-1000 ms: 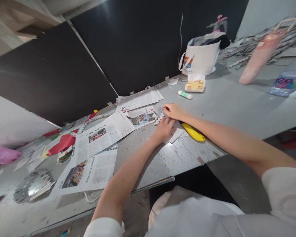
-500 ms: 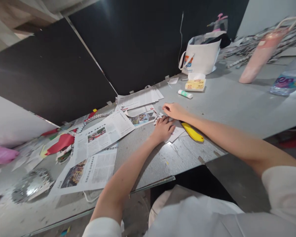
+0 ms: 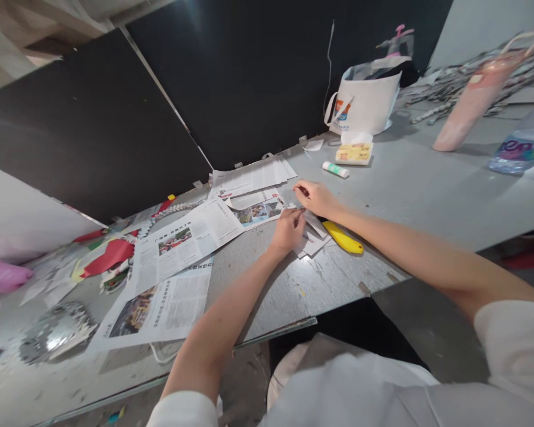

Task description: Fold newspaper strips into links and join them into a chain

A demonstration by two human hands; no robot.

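My left hand [image 3: 289, 230] has its fingers bent together at the edge of a small piece of paper [image 3: 315, 225], over other paper pieces [image 3: 312, 244] on the grey table. Just beyond it, my right hand [image 3: 317, 198] is curled with thumb and fingers close together; what they pinch is too small to make out. A yellow-handled tool [image 3: 343, 238] lies beside the paper, below my right wrist. To the left of my hands is a printed newspaper sheet with photos [image 3: 258, 212].
Larger newspaper sheets [image 3: 184, 237] cover the table's left part. A glue stick [image 3: 336, 169], tissue pack [image 3: 354, 154] and white bag [image 3: 365, 104] stand toward the dark wall. A pink bottle [image 3: 469, 107] and plastic bottle [image 3: 523, 145] are at right. A round silvery object [image 3: 56, 335] lies left.
My left hand has gone from fingers spread flat on the paper to fingers bent together, and a paper flap stands up beside it. My right hand stays nearly in place.
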